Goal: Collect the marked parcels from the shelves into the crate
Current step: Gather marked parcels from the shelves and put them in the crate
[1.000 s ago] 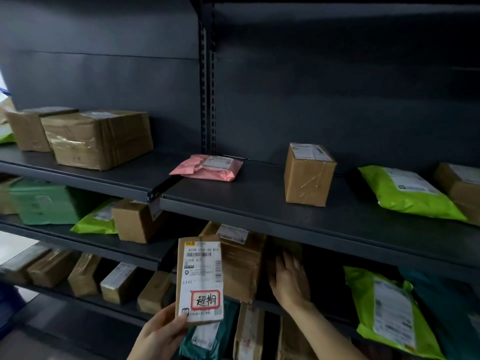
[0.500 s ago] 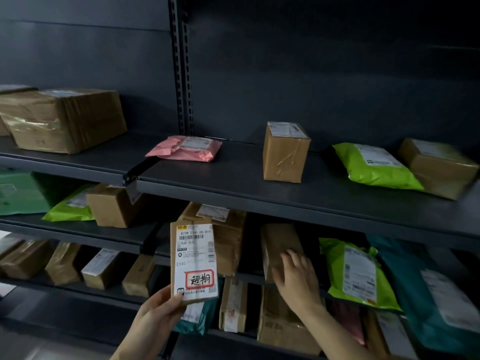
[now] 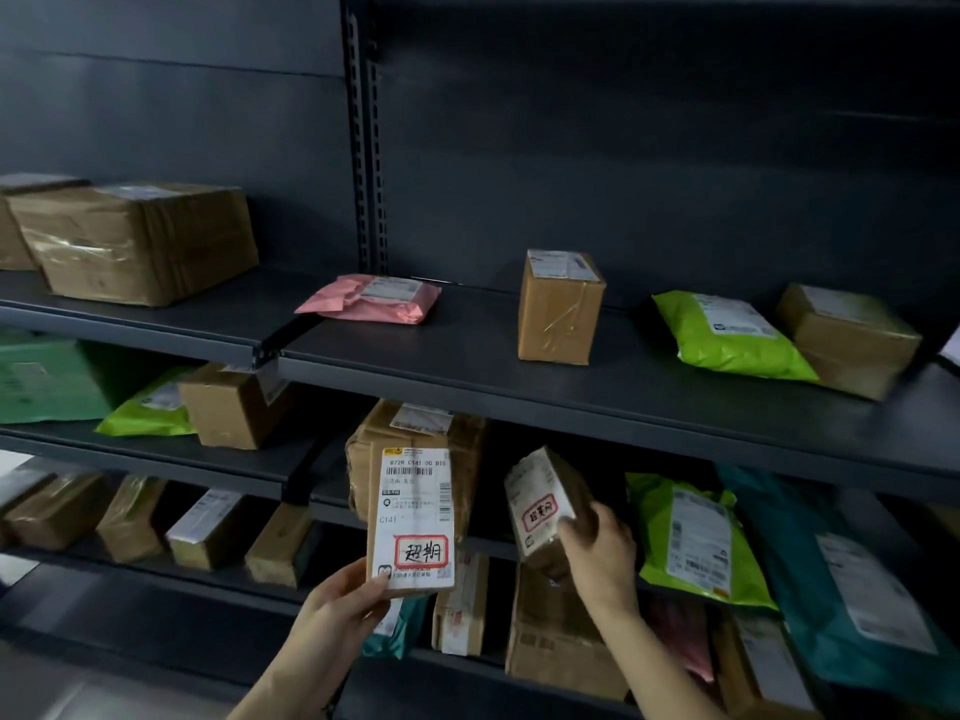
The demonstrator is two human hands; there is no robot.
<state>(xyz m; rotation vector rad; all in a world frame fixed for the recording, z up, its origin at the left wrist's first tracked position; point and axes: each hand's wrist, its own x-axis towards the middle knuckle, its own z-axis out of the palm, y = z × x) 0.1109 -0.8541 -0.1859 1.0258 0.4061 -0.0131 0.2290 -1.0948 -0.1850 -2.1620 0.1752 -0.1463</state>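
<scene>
My left hand (image 3: pixel 340 610) grips the lower edge of a flat cardboard parcel (image 3: pixel 413 517), held upright, its white label bearing a red-framed stamp. My right hand (image 3: pixel 597 556) holds a second small cardboard parcel (image 3: pixel 543 498), tilted, in front of the middle shelf; its label also carries a red-framed stamp. Behind the two sits a larger brown box (image 3: pixel 415 439) on that shelf. No crate is in view.
Dark metal shelving (image 3: pixel 571 387) fills the view. The top shelf holds a pink mailer (image 3: pixel 371 298), an upright brown box (image 3: pixel 561 309), a green mailer (image 3: pixel 727 335) and more boxes (image 3: pixel 140 241). Lower shelves carry green and teal bags (image 3: pixel 691 532) and several small boxes (image 3: pixel 208 527).
My right hand has pulled a small stamped parcel off the middle shelf and turned its label toward me. The left hand kept holding its parcel.
</scene>
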